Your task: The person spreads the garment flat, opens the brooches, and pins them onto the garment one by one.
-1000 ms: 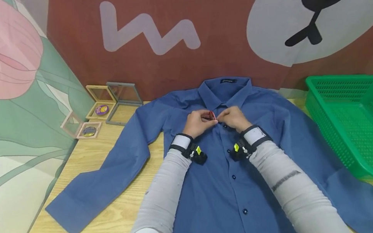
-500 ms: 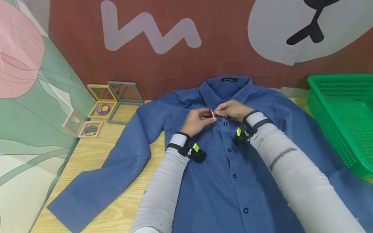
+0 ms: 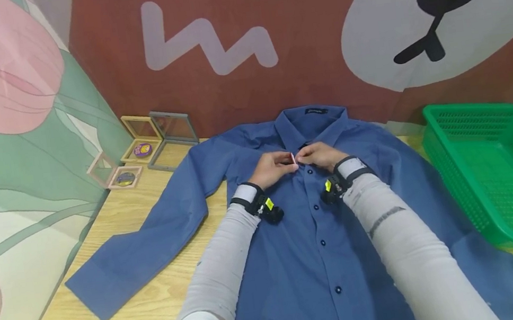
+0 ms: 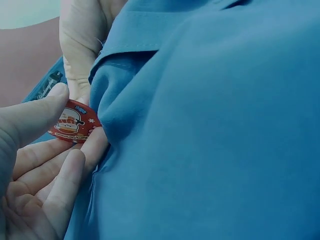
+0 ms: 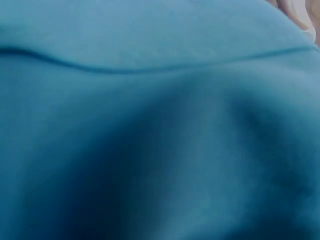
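Note:
A blue button-up shirt (image 3: 290, 241) lies spread on the table, collar at the back. Just below the collar, my left hand (image 3: 270, 169) pinches a red badge with a cartoon print (image 4: 73, 122), held on edge at the placket. Thumb above and fingers below grip it in the left wrist view. My right hand (image 3: 321, 154) faces it from the other side, its fingertips pinching the shirt cloth by the badge. In the left wrist view the cloth bunches there, and the badge and shirt hide those fingertips. Blurred blue cloth fills most of the right wrist view.
A green plastic basket (image 3: 461, 177) stands on the right, beside a sleeve. At the back left are several open frame boxes: a yellow one (image 3: 129, 158) with a purple badge (image 3: 142, 150), a grey one (image 3: 159, 167), and a pale one (image 3: 113, 185) with another round badge (image 3: 125, 179).
My right hand has shifted slightly right, its wrist turning outward. My left hand stays nearly in place with the red badge, whose face now shows more edge-on in the head view.

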Demonstrator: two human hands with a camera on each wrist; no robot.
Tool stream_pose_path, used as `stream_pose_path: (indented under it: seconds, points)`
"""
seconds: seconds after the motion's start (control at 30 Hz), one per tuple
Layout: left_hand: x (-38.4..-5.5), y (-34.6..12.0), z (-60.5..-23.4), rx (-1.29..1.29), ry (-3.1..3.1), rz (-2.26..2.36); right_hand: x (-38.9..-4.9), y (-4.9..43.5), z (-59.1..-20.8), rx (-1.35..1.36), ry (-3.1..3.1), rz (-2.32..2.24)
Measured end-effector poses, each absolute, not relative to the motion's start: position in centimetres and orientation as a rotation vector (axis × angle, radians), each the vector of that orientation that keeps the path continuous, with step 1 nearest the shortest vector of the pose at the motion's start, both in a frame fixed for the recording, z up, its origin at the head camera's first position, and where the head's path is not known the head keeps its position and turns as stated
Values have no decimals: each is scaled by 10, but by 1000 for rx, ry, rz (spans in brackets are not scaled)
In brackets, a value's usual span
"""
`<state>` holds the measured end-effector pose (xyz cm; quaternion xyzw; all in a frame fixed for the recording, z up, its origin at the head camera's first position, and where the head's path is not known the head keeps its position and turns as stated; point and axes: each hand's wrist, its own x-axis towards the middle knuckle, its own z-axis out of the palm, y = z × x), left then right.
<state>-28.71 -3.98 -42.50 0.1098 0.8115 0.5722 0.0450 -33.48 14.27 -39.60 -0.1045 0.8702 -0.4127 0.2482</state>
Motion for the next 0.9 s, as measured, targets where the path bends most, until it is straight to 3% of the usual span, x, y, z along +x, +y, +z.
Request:
stream_pose_path:
  seconds: [0.37, 0.9]
  points:
    - [-286, -41, -427, 348, 2460, 1756, -335, 143, -402, -300, 2414, -1160]
    - [-284, -41, -428, 395, 2563, 1609, -328, 133, -395, -593, 2629, -1070]
